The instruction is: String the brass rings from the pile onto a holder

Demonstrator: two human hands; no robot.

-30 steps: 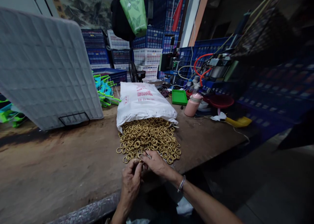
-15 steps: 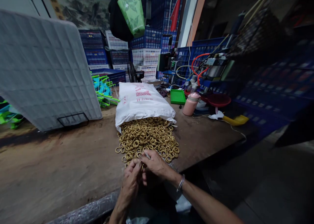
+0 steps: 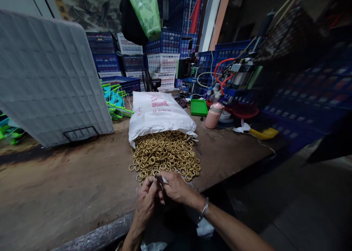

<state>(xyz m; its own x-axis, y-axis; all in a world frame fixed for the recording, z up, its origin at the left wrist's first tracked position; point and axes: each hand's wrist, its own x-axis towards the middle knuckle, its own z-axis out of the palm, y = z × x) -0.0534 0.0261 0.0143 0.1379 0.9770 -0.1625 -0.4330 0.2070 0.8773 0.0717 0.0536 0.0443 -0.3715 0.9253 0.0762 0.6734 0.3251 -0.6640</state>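
Note:
A heap of gold-coloured metal rings [image 3: 165, 153] spills from the mouth of a white printed sack [image 3: 162, 113] onto the table. At the near side of the heap my two hands meet. The fingers of my left hand [image 3: 148, 194] are pinched together; a ring showed there a moment ago, but it is now mostly hidden by the fingers. My right hand [image 3: 176, 186], with a metal bangle on the wrist, is closed round a small tool with a pale handle [image 3: 165, 180]. Its dark end points at the left fingertips. The tool's exact kind is not clear.
On the left stands a large grey padded panel [image 3: 55, 78] with green and blue plastic pieces [image 3: 117, 100] behind it. To the right are a pink bottle [image 3: 213, 116], a green tray [image 3: 199, 107] and a red dish [image 3: 244, 111]. The table's edge runs close to my forearms.
My right hand has turned slightly, so more of the pale handle and dark end shows. The ring at the left fingertips is less visible. Heap and sack stay in place.

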